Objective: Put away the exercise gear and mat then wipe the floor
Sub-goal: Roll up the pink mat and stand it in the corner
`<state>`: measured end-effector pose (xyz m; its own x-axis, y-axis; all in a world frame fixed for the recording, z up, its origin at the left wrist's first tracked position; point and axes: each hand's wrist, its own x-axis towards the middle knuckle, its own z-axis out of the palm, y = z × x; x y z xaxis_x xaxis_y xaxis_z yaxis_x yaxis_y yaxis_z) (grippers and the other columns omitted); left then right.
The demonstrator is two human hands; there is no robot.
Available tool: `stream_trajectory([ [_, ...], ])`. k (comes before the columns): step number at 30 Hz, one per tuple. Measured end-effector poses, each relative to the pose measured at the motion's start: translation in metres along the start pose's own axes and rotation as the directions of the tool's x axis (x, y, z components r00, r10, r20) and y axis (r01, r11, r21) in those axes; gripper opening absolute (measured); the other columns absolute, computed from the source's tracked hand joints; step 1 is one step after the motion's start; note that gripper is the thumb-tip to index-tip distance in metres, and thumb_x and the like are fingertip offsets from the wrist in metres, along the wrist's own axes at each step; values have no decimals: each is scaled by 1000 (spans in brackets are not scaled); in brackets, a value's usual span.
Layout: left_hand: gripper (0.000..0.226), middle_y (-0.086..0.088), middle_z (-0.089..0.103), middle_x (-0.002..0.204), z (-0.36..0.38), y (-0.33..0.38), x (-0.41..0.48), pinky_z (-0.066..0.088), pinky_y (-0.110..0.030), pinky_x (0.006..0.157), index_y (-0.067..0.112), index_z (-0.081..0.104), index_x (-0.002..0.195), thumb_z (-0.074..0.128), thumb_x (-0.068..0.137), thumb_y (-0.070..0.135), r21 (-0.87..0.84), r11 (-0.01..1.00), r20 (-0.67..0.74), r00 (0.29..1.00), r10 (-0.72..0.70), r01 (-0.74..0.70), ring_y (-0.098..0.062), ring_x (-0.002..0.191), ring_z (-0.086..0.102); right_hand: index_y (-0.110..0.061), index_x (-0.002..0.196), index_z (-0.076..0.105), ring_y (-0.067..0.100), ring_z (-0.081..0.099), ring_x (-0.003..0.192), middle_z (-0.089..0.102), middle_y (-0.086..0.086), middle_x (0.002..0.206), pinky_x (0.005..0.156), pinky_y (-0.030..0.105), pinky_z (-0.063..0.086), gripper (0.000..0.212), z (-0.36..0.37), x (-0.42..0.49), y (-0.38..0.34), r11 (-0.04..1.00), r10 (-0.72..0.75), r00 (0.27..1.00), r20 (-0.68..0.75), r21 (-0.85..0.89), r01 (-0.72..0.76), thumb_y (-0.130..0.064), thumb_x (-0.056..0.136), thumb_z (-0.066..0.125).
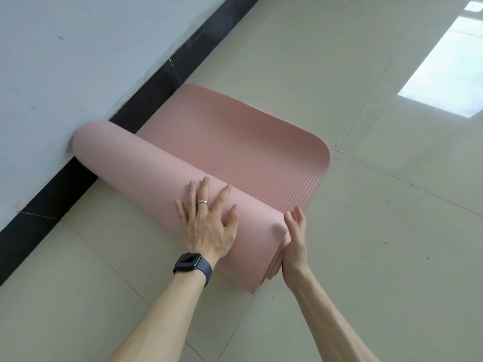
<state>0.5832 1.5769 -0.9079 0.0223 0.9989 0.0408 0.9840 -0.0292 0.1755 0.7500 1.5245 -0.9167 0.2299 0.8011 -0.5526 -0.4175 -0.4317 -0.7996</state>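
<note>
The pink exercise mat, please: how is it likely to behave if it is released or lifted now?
The mat would probably unroll: its roll is loose, and the left hand presses flat on it while the right hand steadies its end. It likely bends floppily, since it curls easily. On the glossy floor tiles the roll could well roll away.

The wall [65, 61] and its black skirting [146, 105] close off the left; the mat roll [130, 173] meets the wall at its left end, leaving no gap there; bare floor [379, 231] lies open to the right and near; the unrolled stretch [235, 147] lies flat beyond the roll.
</note>
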Motion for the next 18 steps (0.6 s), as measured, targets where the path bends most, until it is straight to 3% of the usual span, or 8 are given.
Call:
stream_trajectory([
  [3, 59, -3, 25, 163, 3, 10, 11, 1, -59, 120, 43, 49, 143, 28, 92, 64, 26, 999, 24, 999, -34, 33, -28, 153, 3, -39, 155, 12, 21, 22, 150, 14, -14, 163, 107, 36, 29, 102, -1, -17, 12, 966, -157, 988, 4, -206, 154, -78, 74, 60],
  [4, 59, -3, 25, 163, 4, 15, 17, -2, -58, 120, 43, 49, 142, 28, 91, 64, 37, 998, 37, 998, -44, 43, -27, 154, 1, -38, 156, 11, 20, 15, 152, 8, -14, 164, 113, 40, 26, 104, -4, -25, 20, 892, -266, 961, 75, -358, 275, -79, 74, 60],
  [6, 60, -5, 28, 163, 6, 28, 30, -7, -56, 119, 42, 50, 142, 29, 91, 63, 53, 997, 73, 995, -64, 60, -27, 154, -2, -33, 158, 10, 19, -6, 154, -4, -5, 166, 120, 46, 11, 107, -13, -34, 31, 604, -421, 870, 257, -635, 481, -77, 74, 61],
  [8, 58, -7, 29, 162, 8, 39, 45, -9, -56, 118, 41, 49, 143, 31, 92, 61, 50, 997, 102, 993, -65, 60, -27, 154, -2, -33, 157, 14, 22, -12, 153, -8, 1, 167, 121, 56, 9, 103, -23, -22, 29, 371, -455, 831, 321, -780, 504, -76, 75, 60],
  [9, 56, -9, 30, 162, 7, 42, 51, -8, -56, 119, 40, 48, 144, 33, 93, 59, 19, 999, 108, 993, -52, 50, -27, 154, 1, -34, 156, 17, 22, -10, 153, -8, 1, 167, 120, 59, 12, 101, -29, -11, 28, 337, -447, 833, 326, -801, 494, -76, 76, 60],
  [12, 52, -8, 34, 159, -1, 42, 55, 4, -53, 122, 31, 50, 143, 42, 94, 48, -179, 981, -8, 997, 71, -71, -26, 152, 14, -38, 153, 19, 15, 0, 153, -4, -5, 166, 120, 53, 22, 97, -38, 17, 5, 404, -383, 868, 315, -788, 464, -77, 74, 59],
  [15, 54, -3, 29, 161, -9, 34, 46, 8, -56, 120, 30, 49, 144, 49, 92, 43, -169, 955, -163, 963, 216, -243, -26, 152, 16, -44, 148, 25, 7, 6, 151, 8, -10, 164, 120, 45, 21, 90, -44, 45, -22, 539, -325, 915, 238, -748, 386, -77, 71, 56],
  [18, 59, -5, 20, 163, -1, 22, 42, 5, -58, 119, 30, 43, 147, 49, 90, 46, -170, 949, -187, 955, 232, -264, -29, 153, 14, -42, 144, 38, 4, 6, 149, 19, -10, 162, 122, 42, 15, 87, -49, 78, -45, 640, -229, 962, 151, -721, 265, -80, 67, 53],
])
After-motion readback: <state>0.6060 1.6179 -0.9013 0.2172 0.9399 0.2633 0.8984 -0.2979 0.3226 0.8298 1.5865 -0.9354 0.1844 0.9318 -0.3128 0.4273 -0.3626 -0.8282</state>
